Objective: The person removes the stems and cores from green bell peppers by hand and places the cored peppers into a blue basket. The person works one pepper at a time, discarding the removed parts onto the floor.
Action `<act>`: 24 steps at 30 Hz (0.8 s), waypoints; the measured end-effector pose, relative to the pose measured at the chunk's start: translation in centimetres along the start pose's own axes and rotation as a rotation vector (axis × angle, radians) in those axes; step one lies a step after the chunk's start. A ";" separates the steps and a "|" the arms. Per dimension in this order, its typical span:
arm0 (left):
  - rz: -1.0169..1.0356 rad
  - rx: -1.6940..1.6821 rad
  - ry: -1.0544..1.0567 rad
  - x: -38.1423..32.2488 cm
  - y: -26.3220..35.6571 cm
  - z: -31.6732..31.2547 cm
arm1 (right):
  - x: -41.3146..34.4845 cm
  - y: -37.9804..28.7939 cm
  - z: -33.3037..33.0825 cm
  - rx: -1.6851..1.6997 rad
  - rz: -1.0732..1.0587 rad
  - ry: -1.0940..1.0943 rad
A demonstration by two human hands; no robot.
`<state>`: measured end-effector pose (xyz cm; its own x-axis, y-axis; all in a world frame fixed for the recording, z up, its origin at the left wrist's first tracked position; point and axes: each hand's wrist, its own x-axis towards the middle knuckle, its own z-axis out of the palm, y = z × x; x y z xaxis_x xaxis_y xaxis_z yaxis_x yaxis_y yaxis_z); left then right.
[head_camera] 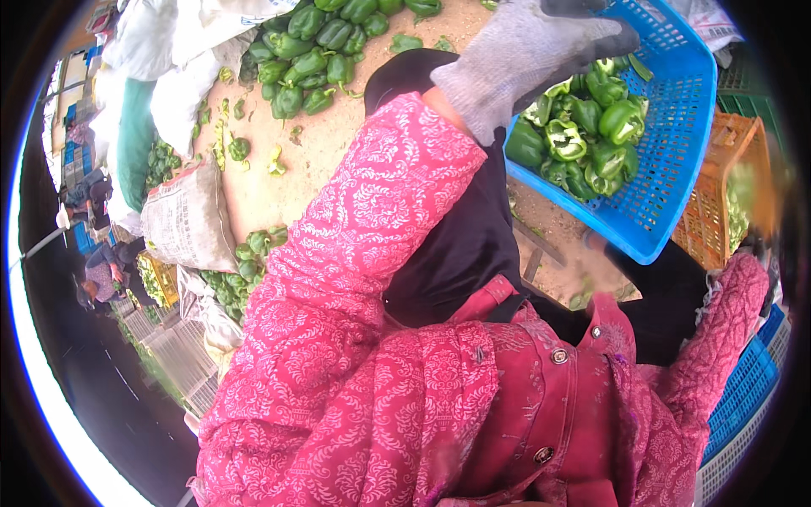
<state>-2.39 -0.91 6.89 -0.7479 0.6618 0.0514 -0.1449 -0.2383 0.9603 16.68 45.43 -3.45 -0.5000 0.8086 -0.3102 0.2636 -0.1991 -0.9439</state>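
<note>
My left hand [532, 57], in a grey knit glove with dark coating, reaches over the near side of a blue plastic basket [678, 133]. Its visible fingers are spread with nothing seen between them; the top of the hand is cut off by the frame. Whether it touches the rim is hidden. The basket is tilted and holds green bell peppers [589, 127], several cut open with pale insides showing. My right hand [754, 244] is a dark, blurred shape at the far right, beside an orange crate [703, 196]; what it holds cannot be made out.
Whole green peppers [310, 63] lie heaped on the dirt floor, with pale scraps [277, 161] nearby. A woven sack [187, 218] and white bags stand at the left, more peppers beside them. Blue crates [738, 399] are at the lower right. Other people [108, 272] work at the far left.
</note>
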 end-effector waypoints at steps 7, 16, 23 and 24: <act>0.128 0.616 0.856 -5.3 -3.7 -19.8 | -3.5 1.4 6.5 -0.209 0.025 -0.071; -0.882 1.326 0.974 -12.4 -25.4 -41.8 | -9.0 4.1 16.1 -0.388 -0.014 -0.262; -0.958 0.841 1.315 -12.3 -27.8 -42.8 | -10.9 4.8 20.8 -0.427 0.051 -0.381; -0.836 0.419 1.363 -12.8 -28.0 -42.2 | -11.1 4.9 21.5 -0.420 0.004 -0.467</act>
<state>-16.06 -32.75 -32.24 -0.5731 -0.6245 -0.5306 -0.7693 0.1867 0.6110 5.79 23.60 -7.11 -0.7814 0.4618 -0.4198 0.5201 0.1102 -0.8470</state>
